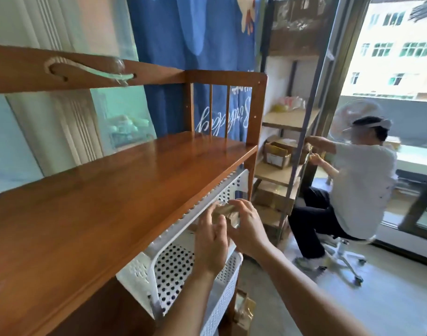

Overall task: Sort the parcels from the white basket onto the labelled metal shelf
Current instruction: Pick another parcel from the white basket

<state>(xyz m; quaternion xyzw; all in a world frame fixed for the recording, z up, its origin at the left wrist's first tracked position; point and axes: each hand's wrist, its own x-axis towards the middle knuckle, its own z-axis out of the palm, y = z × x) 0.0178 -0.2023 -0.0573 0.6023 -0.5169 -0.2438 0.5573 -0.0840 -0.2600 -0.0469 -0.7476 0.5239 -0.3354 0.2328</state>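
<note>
The white perforated basket sits under a wooden shelf board, partly pulled out toward me. Both hands hold one small brown parcel wrapped in clear tape just above the basket's far end. My left hand grips its near side, and my right hand covers its right side and top. Most of the parcel is hidden by my fingers. The metal shelf stands further right, with cardboard boxes on its boards.
A wooden rack fills the left and middle, its board directly over the basket. A seated person on a wheeled stool works at the metal shelf. Brown parcels lie on the floor by the basket. A window is at the right.
</note>
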